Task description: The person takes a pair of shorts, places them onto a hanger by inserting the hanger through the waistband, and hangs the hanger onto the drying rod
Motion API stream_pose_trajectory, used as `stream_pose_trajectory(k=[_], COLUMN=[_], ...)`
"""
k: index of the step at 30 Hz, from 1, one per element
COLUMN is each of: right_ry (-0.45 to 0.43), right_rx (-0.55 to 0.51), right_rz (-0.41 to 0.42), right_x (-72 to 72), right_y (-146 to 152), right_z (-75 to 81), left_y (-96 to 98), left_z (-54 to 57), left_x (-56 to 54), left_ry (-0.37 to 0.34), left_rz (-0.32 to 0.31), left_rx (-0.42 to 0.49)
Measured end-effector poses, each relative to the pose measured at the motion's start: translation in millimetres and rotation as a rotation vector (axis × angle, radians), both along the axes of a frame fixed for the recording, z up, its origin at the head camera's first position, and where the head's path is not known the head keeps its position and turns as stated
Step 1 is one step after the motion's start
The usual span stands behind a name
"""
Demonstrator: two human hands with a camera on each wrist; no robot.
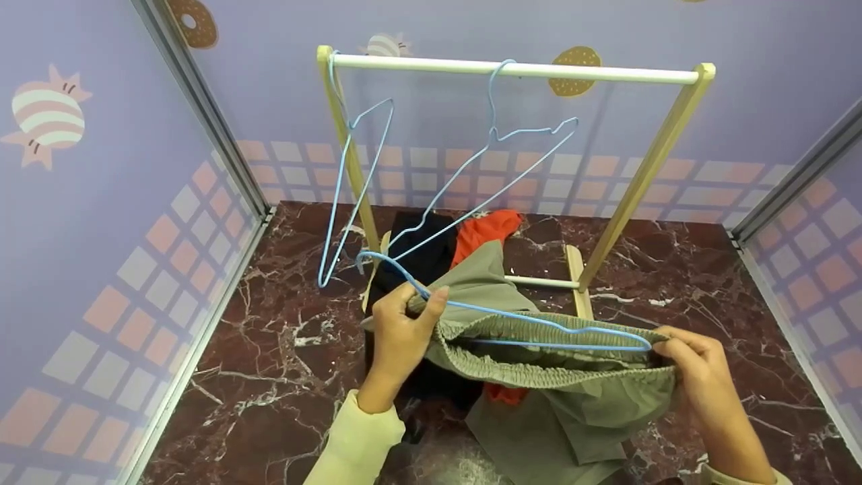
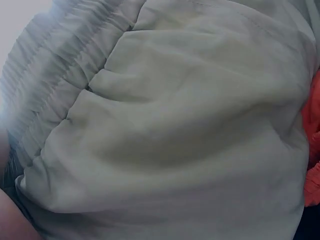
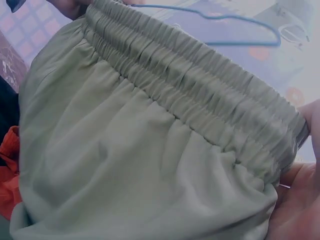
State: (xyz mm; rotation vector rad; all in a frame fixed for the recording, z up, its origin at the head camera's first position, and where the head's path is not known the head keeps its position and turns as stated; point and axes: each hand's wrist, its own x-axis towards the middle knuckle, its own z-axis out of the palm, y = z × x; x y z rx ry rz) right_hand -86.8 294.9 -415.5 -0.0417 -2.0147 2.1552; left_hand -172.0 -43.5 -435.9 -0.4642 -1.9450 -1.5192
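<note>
Olive-green pants (image 1: 606, 411) with a gathered elastic waistband (image 2: 60, 65) are held up, waist opening spread wide. My left hand (image 1: 404, 330) grips the waistband's left end, its thumb against a blue wire hanger (image 1: 512, 314) near the hook. The hook points left, and the hanger's right end lies in the waist opening. At the other end of the waistband, my right hand (image 1: 700, 370) pinches the cloth close to the hanger's tip. The right wrist view shows the hanger (image 3: 240, 18) rising above the waistband; the fabric hides most of both hands' fingers in the wrist views.
A wooden rack (image 1: 626, 195) with a white rail (image 1: 431, 65) stands ahead. Two blue hangers hang on it, one at the left end (image 1: 342, 182) and one mid-rail (image 1: 465, 165). Red cloth (image 1: 488, 229) and black cloth (image 1: 421, 225) lie on the marbled floor (image 1: 269, 377) beneath the pants.
</note>
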Motion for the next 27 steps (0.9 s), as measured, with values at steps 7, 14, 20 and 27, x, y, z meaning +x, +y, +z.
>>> stream_pose_trajectory(k=[7,14,20,27], right_ry=[-0.034,0.005,0.044,0.060], right_rx=[0.084,0.190,0.283,0.409], right_rz=[-0.058,-0.103,-0.121,-0.103], right_x=[-2.4,-4.4,-6.5,-10.2], right_y=[-3,-7,-15,-28], right_z=[10.2,15.2,16.6,15.6], left_y=[3.7,11.4,22.3,33.9], left_z=[0.4,-3.2,-6.9,-7.3], left_x=[0.6,2.5,6.2,11.4], left_ry=[0.053,0.089,0.111,0.127], left_rz=[0.010,0.048,0.076,0.094], left_rx=[-0.113,-0.238,-0.322,-0.359])
